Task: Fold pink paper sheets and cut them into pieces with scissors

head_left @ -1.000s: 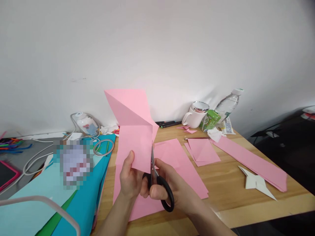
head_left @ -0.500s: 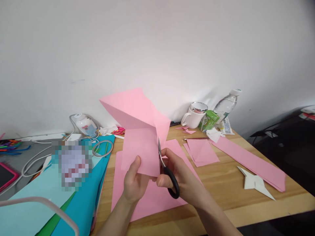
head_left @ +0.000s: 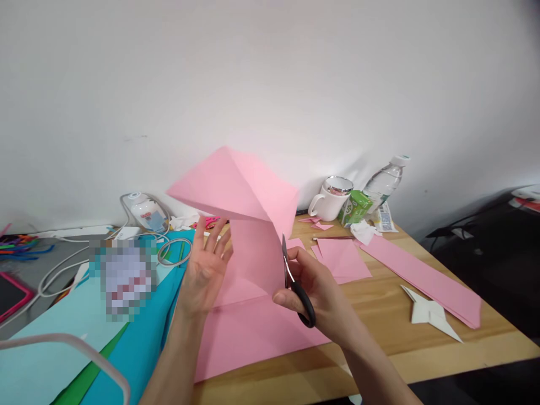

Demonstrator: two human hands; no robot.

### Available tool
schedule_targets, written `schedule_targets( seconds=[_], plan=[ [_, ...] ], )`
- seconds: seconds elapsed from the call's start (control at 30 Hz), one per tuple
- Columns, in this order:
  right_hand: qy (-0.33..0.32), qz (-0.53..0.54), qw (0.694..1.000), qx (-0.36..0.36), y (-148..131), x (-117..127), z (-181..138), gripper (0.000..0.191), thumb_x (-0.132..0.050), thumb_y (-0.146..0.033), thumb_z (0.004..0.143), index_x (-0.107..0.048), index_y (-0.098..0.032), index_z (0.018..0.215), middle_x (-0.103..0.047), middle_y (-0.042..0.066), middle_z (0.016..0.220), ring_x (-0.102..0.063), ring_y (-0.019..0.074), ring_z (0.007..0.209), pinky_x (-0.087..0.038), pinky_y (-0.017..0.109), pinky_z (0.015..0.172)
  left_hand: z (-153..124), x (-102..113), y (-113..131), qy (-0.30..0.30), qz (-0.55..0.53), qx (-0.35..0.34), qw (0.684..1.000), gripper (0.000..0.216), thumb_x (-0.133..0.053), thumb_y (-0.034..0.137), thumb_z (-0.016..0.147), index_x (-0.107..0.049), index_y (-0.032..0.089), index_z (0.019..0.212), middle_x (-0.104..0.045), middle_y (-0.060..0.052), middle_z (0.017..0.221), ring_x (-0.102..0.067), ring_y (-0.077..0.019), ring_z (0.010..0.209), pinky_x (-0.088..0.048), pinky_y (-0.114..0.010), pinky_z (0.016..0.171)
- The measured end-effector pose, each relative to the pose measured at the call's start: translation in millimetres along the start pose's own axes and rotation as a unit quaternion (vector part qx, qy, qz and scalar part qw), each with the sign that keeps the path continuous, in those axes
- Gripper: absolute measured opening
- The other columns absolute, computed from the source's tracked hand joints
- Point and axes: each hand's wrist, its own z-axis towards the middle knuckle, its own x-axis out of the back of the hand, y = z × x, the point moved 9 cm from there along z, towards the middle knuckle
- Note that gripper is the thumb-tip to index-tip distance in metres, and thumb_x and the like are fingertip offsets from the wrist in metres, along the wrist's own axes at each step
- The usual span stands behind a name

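My right hand [head_left: 312, 287] is closed on a pair of black-handled scissors [head_left: 302, 301], the blades pointing up along the right edge of a creased pink paper sheet [head_left: 257, 247]. That sheet is raised above the table, its upper part folding over toward the wall. Left of it, my left hand [head_left: 206, 270] is open, fingers spread and palm turned to the sheet; it holds nothing. Beneath both hands a larger pink sheet [head_left: 253, 337] lies flat on the wooden table. Whether the fingers of my right hand also pinch the raised sheet is hard to see.
Pink squares [head_left: 343, 259], long pink strips [head_left: 426, 281] and a folded white paper star [head_left: 428, 312] lie on the right. Behind them stand a white mug [head_left: 331, 199], a green box [head_left: 355, 208] and a tilted water bottle [head_left: 386, 180]. Blue sheets [head_left: 139, 349] and cables lie left.
My left hand has let go of the sheet's lower part, opened and moved left. The sheet's top has swung and bent over. My right hand with the scissors has shifted slightly right.
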Motion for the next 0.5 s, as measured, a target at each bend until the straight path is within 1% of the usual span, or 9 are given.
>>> schedule_targets(
  seconds=[0.07, 0.13, 0.2, 0.3, 0.4, 0.5],
  plan=[
    [0.004, -0.003, 1.0, -0.004, 1, 2, -2, 0.036, -0.073, -0.038, 0.072, -0.045, -0.02, 0.086, -0.045, -0.006, 0.065, -0.039, 0.009, 0.057, -0.029, 0.023, 0.054, 8, -1, 7, -0.01, 0.017, -0.007, 1.0, 0.083, -0.082, 0.041, 0.051, -0.048, 0.031, 0.126, -0.047, -0.008, 0.136, -0.039, -0.0288, 0.127, -0.038, -0.038, 0.1],
    [0.0, -0.01, 1.0, -0.014, 3, 2, -3, 0.034, -0.071, -0.038, 0.073, -0.045, -0.02, 0.086, -0.045, -0.006, 0.064, -0.038, 0.0088, 0.056, -0.028, 0.023, 0.053, 15, 2, 6, 0.002, 0.023, -0.002, 1.0, 0.072, -0.083, 0.04, 0.05, -0.056, 0.029, 0.116, -0.055, -0.007, 0.126, -0.043, -0.029, 0.124, -0.037, -0.04, 0.1],
    [-0.012, -0.015, 0.999, -0.026, 5, 0, -5, 0.034, -0.07, -0.039, 0.074, -0.045, -0.02, 0.085, -0.044, -0.006, 0.062, -0.036, 0.0085, 0.054, -0.027, 0.023, 0.052, 19, 6, 0, 0.019, 0.022, 0.012, 1.0, 0.057, -0.083, 0.04, 0.049, -0.063, 0.025, 0.101, -0.063, -0.005, 0.11, -0.05, -0.0251, 0.116, -0.04, -0.037, 0.097],
    [-0.03, -0.013, 0.999, -0.042, 9, -3, -9, 0.035, -0.07, -0.041, 0.073, -0.044, -0.02, 0.084, -0.042, -0.007, 0.061, -0.034, 0.0079, 0.052, -0.026, 0.023, 0.051, 23, 8, -10, 0.026, 0.017, 0.043, 0.999, 0.044, -0.083, 0.041, 0.049, -0.067, 0.021, 0.084, -0.069, -0.004, 0.091, -0.06, -0.0197, 0.099, -0.047, -0.03, 0.084],
    [-0.031, -0.014, 0.998, -0.052, 14, -4, -14, 0.036, -0.07, -0.042, 0.073, -0.044, -0.02, 0.085, -0.038, -0.008, 0.06, -0.032, 0.0075, 0.051, -0.025, 0.023, 0.05, 23, 8, -11, 0.041, 0.019, 0.053, 0.998, 0.041, -0.083, 0.044, 0.046, -0.067, 0.018, 0.072, -0.071, -0.004, 0.079, -0.064, -0.0207, 0.09, -0.05, -0.029, 0.077],
    [-0.027, -0.026, 0.998, -0.051, 17, -5, -18, 0.034, -0.07, -0.04, 0.073, -0.044, -0.021, 0.083, -0.037, -0.008, 0.062, -0.032, 0.0072, 0.051, -0.026, 0.022, 0.051, 19, 7, -8, 0.079, 0.026, 0.067, 0.994, 0.033, -0.082, 0.039, 0.052, -0.068, 0.017, 0.072, -0.072, -0.003, 0.072, -0.067, -0.0239, 0.086, -0.052, -0.033, 0.077]
  ],
)
